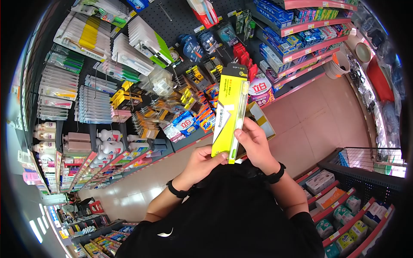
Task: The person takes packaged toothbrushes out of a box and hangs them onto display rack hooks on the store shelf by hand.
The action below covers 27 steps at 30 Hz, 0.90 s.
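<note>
Left hand [202, 164] pinched toothbrush pack [224, 114] at near end, right hand [256, 144] gripped right edge; light pressure seemed best.

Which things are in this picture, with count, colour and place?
toothbrush pack: one, yellow and black, picture centre
hanging packs: many, mostly white, upper left
boxes: many, mostly blue, upper right shelves
detergent bags: several, orange, blue, white, centre shelf
bottles: several, white, left shelves
wrapped packs: several, mixed colours, lower right shelves
floor: one, pinkish, centre right
shirt: one, black, bottom centre
wristbands: two, black, on wrists
left hand: one, bare, at toothbrush pack's bottom
right hand: one, bare, at toothbrush pack's side
</note>
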Available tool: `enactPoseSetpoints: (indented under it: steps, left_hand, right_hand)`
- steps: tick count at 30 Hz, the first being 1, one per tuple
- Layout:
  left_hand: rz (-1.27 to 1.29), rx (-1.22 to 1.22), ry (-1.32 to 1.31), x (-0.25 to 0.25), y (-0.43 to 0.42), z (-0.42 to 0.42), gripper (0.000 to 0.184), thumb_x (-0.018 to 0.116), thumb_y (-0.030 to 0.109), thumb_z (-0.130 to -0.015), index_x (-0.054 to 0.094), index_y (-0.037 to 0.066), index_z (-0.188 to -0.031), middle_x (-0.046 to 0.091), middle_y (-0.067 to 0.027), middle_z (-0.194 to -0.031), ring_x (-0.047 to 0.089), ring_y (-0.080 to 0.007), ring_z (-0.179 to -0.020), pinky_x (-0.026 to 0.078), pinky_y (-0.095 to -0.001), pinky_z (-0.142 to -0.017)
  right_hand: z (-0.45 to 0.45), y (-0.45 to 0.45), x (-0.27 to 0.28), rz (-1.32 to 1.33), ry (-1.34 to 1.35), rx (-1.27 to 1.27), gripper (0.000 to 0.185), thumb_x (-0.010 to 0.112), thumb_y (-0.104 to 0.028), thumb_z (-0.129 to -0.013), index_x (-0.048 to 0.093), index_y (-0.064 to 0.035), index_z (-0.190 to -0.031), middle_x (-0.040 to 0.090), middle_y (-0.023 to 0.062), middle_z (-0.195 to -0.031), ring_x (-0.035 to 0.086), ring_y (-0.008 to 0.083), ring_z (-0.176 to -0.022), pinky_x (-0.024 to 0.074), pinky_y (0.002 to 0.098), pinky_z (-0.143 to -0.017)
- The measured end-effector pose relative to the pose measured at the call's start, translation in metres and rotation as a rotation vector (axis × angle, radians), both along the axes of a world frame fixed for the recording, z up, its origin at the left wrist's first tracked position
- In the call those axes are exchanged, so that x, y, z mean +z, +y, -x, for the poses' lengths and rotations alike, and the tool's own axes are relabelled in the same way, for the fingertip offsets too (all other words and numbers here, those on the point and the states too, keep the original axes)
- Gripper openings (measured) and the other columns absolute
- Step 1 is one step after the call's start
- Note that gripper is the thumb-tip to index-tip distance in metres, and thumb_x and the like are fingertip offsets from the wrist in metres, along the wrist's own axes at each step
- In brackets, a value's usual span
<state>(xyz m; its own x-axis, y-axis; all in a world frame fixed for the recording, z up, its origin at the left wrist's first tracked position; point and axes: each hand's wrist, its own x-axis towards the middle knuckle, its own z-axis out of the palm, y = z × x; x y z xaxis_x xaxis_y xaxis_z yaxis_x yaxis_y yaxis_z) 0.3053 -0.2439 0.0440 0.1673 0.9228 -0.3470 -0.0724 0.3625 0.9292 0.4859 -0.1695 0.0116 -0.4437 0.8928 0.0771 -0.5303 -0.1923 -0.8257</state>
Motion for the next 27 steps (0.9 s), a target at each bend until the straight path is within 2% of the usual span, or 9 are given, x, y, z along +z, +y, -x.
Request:
enactPoseSetpoints:
  steps: [5, 9, 12, 13, 15, 17, 19, 24, 27]
  left_hand:
    - [0.008, -0.012, -0.007, -0.004, -0.001, 0.002, 0.017, 0.066, 0.009, -0.096, 0.067, 0.000, -0.110, 0.068, -0.0030, -0.098, 0.063, -0.0088, -0.088, 0.052, -0.0258, -0.082]
    - [-0.017, -0.004, -0.079, 0.001, 0.001, -0.003, 0.032, 0.071, 0.004, -0.090, 0.061, 0.003, -0.120, 0.067, -0.0022, -0.108, 0.064, -0.0091, -0.096, 0.053, -0.0262, -0.087]
    - [0.011, -0.045, -0.073, -0.002, 0.004, -0.003, 0.036, 0.073, 0.002, -0.088, 0.059, 0.004, -0.122, 0.067, -0.0024, -0.110, 0.064, -0.0093, -0.098, 0.053, -0.0268, -0.088]
    - [0.019, -0.047, -0.071, -0.004, 0.004, -0.002, 0.036, 0.073, 0.001, -0.088, 0.060, 0.004, -0.121, 0.067, -0.0026, -0.109, 0.064, -0.0093, -0.097, 0.053, -0.0270, -0.088]
    - [0.087, -0.050, -0.098, -0.015, 0.001, 0.005, 0.033, 0.073, 0.000, -0.086, 0.062, 0.005, -0.116, 0.067, -0.0025, -0.108, 0.064, -0.0097, -0.098, 0.053, -0.0279, -0.088]
    - [0.081, -0.089, -0.032, -0.021, 0.001, 0.011, 0.032, 0.073, -0.002, -0.085, 0.063, 0.005, -0.115, 0.067, -0.0014, -0.107, 0.063, -0.0098, -0.098, 0.052, -0.0280, -0.087]
    - [0.093, -0.097, -0.040, -0.029, -0.002, 0.016, 0.033, 0.073, -0.002, -0.082, 0.065, 0.005, -0.113, 0.067, -0.0018, -0.106, 0.063, -0.0102, -0.098, 0.052, -0.0281, -0.086]
    - [0.073, -0.115, 0.073, -0.033, -0.007, 0.015, 0.030, 0.074, 0.000, -0.082, 0.066, 0.002, -0.111, 0.069, -0.0053, -0.107, 0.064, -0.0117, -0.097, 0.052, -0.0285, -0.085]
    - [0.088, -0.114, 0.084, -0.035, -0.008, 0.014, 0.029, 0.073, 0.000, -0.082, 0.066, 0.002, -0.110, 0.069, -0.0050, -0.107, 0.064, -0.0116, -0.097, 0.052, -0.0286, -0.085]
  right_hand:
    - [0.003, -0.002, -0.003, -0.001, 0.029, -0.020, 0.033, 0.058, -0.004, -0.098, 0.054, 0.0017, -0.130, 0.064, 0.0050, -0.116, 0.058, 0.0096, -0.106, 0.0476, 0.0279, -0.092]
    - [0.007, -0.004, -0.001, 0.015, 0.081, -0.018, 0.034, 0.060, -0.003, -0.096, 0.054, 0.0016, -0.129, 0.063, 0.0046, -0.116, 0.058, 0.0092, -0.105, 0.0480, 0.0276, -0.091]
    - [0.006, -0.008, -0.002, -0.006, -0.114, 0.007, 0.035, 0.067, -0.007, -0.093, 0.058, 0.0002, -0.125, 0.063, 0.0034, -0.112, 0.058, 0.0080, -0.102, 0.0490, 0.0266, -0.087]
    - [0.007, -0.009, -0.007, -0.087, -0.249, -0.011, 0.035, 0.069, -0.009, -0.091, 0.060, -0.0011, -0.123, 0.064, 0.0052, -0.110, 0.059, 0.0087, -0.097, 0.0496, 0.0256, -0.084]
    - [0.008, -0.014, -0.006, -0.242, -0.283, -0.011, 0.038, 0.069, -0.006, -0.090, 0.056, 0.0006, -0.125, 0.062, 0.0032, -0.107, 0.059, 0.0082, -0.094, 0.0485, 0.0257, -0.081]
    - [0.005, -0.017, 0.002, -0.301, -0.320, 0.052, 0.036, 0.073, -0.013, -0.087, 0.062, -0.0019, -0.120, 0.059, 0.0055, -0.095, 0.056, 0.0128, -0.083, 0.0461, 0.0281, -0.072]
    - [0.004, -0.019, -0.006, -0.502, -0.416, 0.042, 0.036, 0.073, -0.016, -0.087, 0.063, -0.0031, -0.120, 0.059, 0.0070, -0.093, 0.056, 0.0170, -0.080, 0.0457, 0.0299, -0.071]
    - [0.006, -0.031, -0.017, -0.502, -0.441, 0.080, 0.033, 0.071, -0.017, -0.088, 0.066, -0.0039, -0.118, 0.063, 0.0099, -0.097, 0.061, 0.0252, -0.089, 0.0491, 0.0358, -0.080]
    - [0.006, -0.032, -0.020, -0.500, -0.433, 0.054, 0.033, 0.071, -0.016, -0.088, 0.066, -0.0036, -0.118, 0.063, 0.0097, -0.097, 0.060, 0.0246, -0.087, 0.0488, 0.0353, -0.077]
